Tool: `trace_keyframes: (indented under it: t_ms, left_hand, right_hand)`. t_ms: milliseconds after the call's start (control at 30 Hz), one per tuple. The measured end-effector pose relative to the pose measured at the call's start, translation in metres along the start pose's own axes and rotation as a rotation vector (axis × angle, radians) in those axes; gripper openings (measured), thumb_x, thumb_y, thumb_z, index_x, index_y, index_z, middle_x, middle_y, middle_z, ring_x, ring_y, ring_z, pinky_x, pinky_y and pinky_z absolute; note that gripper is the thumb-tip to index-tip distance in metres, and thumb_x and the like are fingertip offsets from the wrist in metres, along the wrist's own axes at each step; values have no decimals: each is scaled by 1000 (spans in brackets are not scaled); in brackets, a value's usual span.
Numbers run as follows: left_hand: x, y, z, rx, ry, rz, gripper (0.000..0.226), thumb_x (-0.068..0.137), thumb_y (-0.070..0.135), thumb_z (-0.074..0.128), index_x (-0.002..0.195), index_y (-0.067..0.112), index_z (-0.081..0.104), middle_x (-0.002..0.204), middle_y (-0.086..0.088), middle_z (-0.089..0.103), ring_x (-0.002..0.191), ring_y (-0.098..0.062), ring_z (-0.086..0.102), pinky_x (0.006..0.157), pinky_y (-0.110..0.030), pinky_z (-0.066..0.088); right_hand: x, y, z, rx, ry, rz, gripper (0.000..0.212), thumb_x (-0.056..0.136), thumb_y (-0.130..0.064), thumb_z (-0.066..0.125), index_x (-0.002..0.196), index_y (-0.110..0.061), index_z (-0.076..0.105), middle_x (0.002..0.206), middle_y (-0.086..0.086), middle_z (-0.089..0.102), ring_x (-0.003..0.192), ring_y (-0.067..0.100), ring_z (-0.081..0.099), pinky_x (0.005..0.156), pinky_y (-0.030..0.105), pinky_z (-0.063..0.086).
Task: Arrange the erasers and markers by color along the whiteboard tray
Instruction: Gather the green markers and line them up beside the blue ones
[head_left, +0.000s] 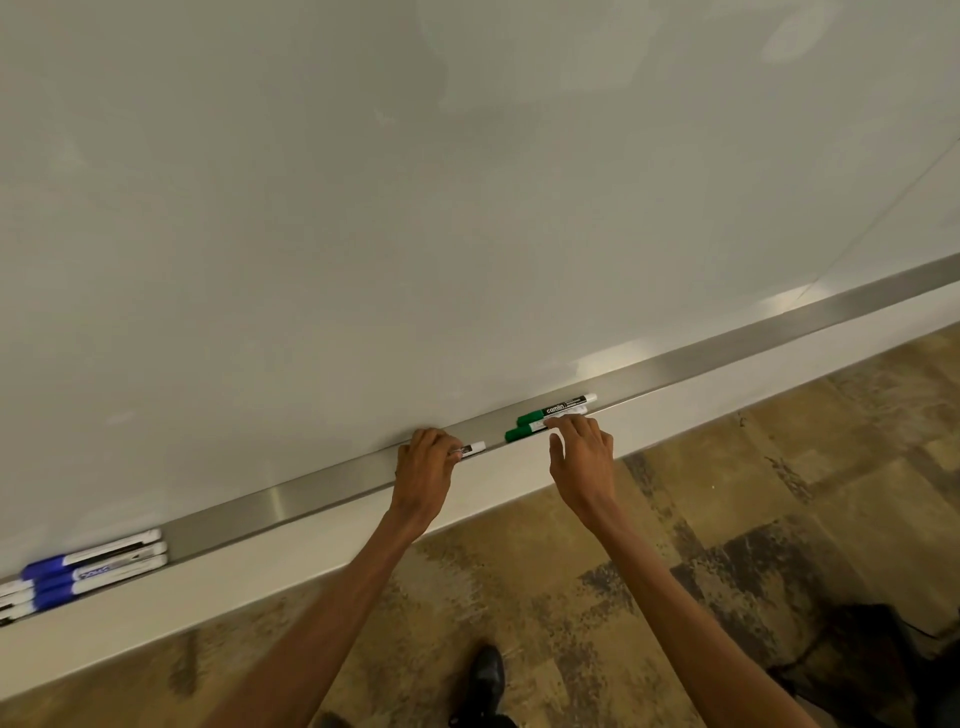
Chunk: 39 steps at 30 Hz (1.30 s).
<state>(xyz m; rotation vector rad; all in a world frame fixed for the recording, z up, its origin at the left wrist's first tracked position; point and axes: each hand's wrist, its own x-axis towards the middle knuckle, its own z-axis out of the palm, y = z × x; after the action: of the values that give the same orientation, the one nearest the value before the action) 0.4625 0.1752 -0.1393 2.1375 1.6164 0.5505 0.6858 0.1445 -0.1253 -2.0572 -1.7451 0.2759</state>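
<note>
In the head view, a metal whiteboard tray (291, 506) is running from lower left up to the right along the foot of a whiteboard (415, 208). The left hand (423, 470) is resting over the tray near its middle, its grip curling around a marker (471, 450) of which only the white end is showing past the fingers; the cap colour is hidden by the hand. Just to the right, two green-capped markers (550, 418) are lying side by side in the tray, caps pointing left. The right hand (582, 462) is reaching to them with its grip loosely spread, the fingertips (558, 422) touching the barrel of the nearer green marker without closing on it. Well apart, at the tray's lower left end, three blue-capped markers (93, 569) are lying packed together, caps to the left, and a few more white marker ends (13, 600) are poking in at the frame edge just beside them. Below the tray, a mottled brown floor (727, 493) and the toe of a dark shoe (488, 670) are showing.
</note>
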Motion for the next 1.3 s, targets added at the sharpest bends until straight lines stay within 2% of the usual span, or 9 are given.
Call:
trace_keyframes:
  t_ms: [233,433,633,767,900,1000,1100,1200,1300]
  left_hand:
    - [-1,0,-12,14,11,39,14,96,13,50,98,19,62,96,0,67,90,-23,58,77,-36,40]
    - [-6,-7,-34,11,89,83,15,97,13,49,102,22,61,100,4,66,91,-18,58,77,-34,43]
    - [-15,-17,-43,23,106,38,14,97,16,50,103,21,62,100,3,66,90,-20,60,78,-36,46]
    - [-20,-19,-42,15,86,32,15,98,16,50,105,20,63,100,2,67,91,-20,60,78,-35,45]
    - [-20,-19,-41,11,70,29,15,98,18,49,105,20,62,100,3,66,91,-19,60,78,-36,45]
    - [-17,-18,-42,14,60,36,15,99,18,48,106,21,61,102,4,65,93,-18,58,79,-34,43]
    - [-14,-15,-44,1,60,54,15,99,16,48,105,21,60,102,4,65,93,-18,58,80,-36,45]
    - [-13,-13,-45,1,66,74,15,99,16,48,105,22,60,102,5,64,93,-17,58,79,-36,45]
    - [-14,-13,-46,5,64,84,15,99,16,48,105,23,60,101,6,64,93,-16,57,78,-34,43]
  right_hand:
    - [18,1,6,-17,-41,-53,25,96,-10,50,117,-16,63,121,4,64,115,24,54,97,40,40]
    - [39,8,4,-159,-228,-236,26,97,-17,48,120,-22,60,123,-2,60,118,20,49,96,39,36]
    - [55,16,2,-226,-383,-358,31,99,-20,44,127,-25,54,132,-3,54,124,18,45,102,41,30]
    - [60,19,2,-236,-401,-410,29,99,-22,46,127,-25,56,128,-2,55,122,18,45,107,39,26]
    - [57,21,0,-147,-341,-470,29,100,-19,44,126,-20,56,121,2,57,111,21,52,94,34,36]
    - [54,20,-5,-35,-306,-432,29,101,-15,40,126,-14,54,118,7,56,90,25,60,75,30,46]
    - [55,22,-10,-7,-287,-377,30,101,-11,39,128,-12,49,118,9,54,79,25,60,64,33,50]
    - [60,25,-17,11,-288,-338,30,102,-26,41,126,-12,51,113,7,53,79,26,60,63,28,43]
    - [66,29,-21,-31,-320,-317,34,97,-31,52,125,-12,53,117,7,53,86,27,62,68,31,49]
